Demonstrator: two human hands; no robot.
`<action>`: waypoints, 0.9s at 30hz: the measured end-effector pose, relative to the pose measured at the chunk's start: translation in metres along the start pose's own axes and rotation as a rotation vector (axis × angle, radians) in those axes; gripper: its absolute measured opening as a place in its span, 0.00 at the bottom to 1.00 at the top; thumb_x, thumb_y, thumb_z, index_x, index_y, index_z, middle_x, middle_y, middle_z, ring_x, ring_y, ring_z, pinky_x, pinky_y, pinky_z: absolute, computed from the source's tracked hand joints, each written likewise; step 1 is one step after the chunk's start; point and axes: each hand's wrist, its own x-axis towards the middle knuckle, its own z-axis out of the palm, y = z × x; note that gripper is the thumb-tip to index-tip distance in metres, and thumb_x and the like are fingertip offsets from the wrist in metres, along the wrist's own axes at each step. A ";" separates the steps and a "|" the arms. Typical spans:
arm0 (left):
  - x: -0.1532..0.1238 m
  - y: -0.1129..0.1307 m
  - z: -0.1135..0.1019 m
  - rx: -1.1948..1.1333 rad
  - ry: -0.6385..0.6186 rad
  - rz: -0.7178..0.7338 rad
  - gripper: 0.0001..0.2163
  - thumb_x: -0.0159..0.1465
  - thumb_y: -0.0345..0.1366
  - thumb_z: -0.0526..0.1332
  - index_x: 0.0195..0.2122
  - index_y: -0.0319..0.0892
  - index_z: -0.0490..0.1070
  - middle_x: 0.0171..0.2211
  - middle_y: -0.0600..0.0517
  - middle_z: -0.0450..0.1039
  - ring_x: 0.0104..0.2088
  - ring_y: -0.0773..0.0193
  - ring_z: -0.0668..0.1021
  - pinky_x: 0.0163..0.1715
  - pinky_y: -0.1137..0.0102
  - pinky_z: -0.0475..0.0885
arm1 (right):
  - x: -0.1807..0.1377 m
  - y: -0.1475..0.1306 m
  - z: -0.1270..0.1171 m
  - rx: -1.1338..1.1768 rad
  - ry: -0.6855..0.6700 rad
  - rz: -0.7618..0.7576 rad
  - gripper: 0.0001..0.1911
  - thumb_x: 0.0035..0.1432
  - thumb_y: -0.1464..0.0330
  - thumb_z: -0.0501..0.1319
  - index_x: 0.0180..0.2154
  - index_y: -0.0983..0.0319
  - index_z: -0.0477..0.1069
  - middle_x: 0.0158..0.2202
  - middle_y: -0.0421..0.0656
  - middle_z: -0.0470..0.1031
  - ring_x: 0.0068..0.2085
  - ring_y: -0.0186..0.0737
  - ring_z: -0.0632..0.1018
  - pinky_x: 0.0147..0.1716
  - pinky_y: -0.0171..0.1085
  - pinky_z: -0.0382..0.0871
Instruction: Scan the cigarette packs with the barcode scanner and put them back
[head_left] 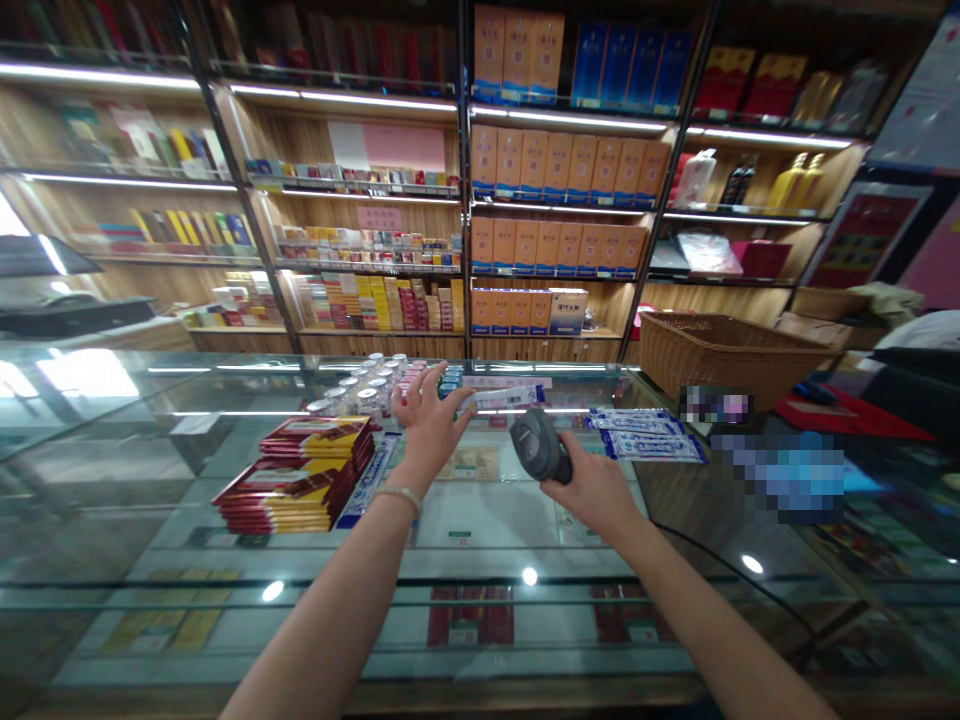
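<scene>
Before stocked shelves point(296, 140), above a glass tabletop point(510, 510), a scanner point(534, 445) and a slim packet point(506, 396) are held.

Toward the right of the tabletop, a wicker basket point(720, 355) is seen, with a pile of blue-and-white packets point(651, 440) laid near it; on the left, red-and-yellow bars point(300, 480) are stacked, and clear jars point(367, 383) are grouped behind them. The scanner's handle is gripped by the right hand point(600, 492), its fingers wrapped around it, its head turned toward the slim packet. That packet's near end is pinched between the thumb and a finger of the left hand point(430, 425), the other fingers being spread; the packet is held out beyond the scanner's head.
</scene>
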 end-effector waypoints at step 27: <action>0.001 0.002 -0.003 -0.004 -0.018 0.001 0.11 0.61 0.39 0.70 0.46 0.55 0.80 0.69 0.45 0.60 0.69 0.40 0.59 0.66 0.35 0.45 | -0.003 0.009 0.016 -0.011 0.096 -0.309 0.15 0.52 0.61 0.68 0.41 0.60 0.75 0.74 0.53 0.52 0.74 0.60 0.49 0.70 0.66 0.42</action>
